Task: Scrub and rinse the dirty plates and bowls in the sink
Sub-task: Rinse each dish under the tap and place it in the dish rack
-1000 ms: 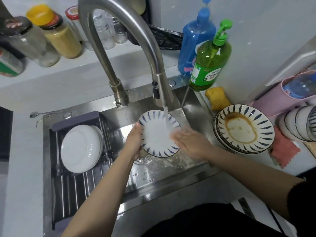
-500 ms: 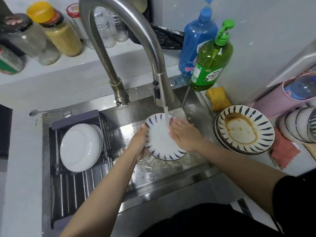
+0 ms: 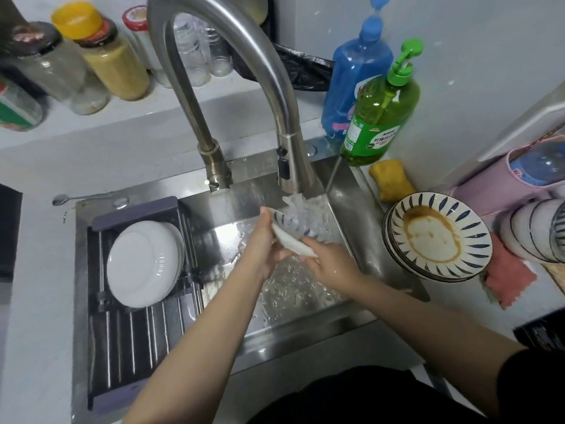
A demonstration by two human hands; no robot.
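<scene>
Both hands are holding one blue-striped plate (image 3: 289,237) over the sink (image 3: 345,228), directly under the faucet (image 3: 293,166). The plate is tilting steeply, its white underside facing the camera, and running water (image 3: 308,215) is sheeting across its upper face. The left hand (image 3: 263,243) is gripping the plate's left rim, its grip curling around the edge. The right hand (image 3: 328,263) is holding the plate's lower right edge; its fingers are lying beneath the plate, so how far that grip is closing cannot be told.

A drying rack (image 3: 137,332) is sitting across the left part of the sink, carrying white plates (image 3: 143,264) that are leaning together. On the table to the right, a stack of striped plates (image 3: 440,237) is waiting, the top one showing brown residue. A yellow sponge (image 3: 391,182) is lying just behind that stack, near a green soap bottle (image 3: 382,117) and a blue bottle (image 3: 354,78). A pink cloth (image 3: 507,280) is lying to the right of the stack.
</scene>
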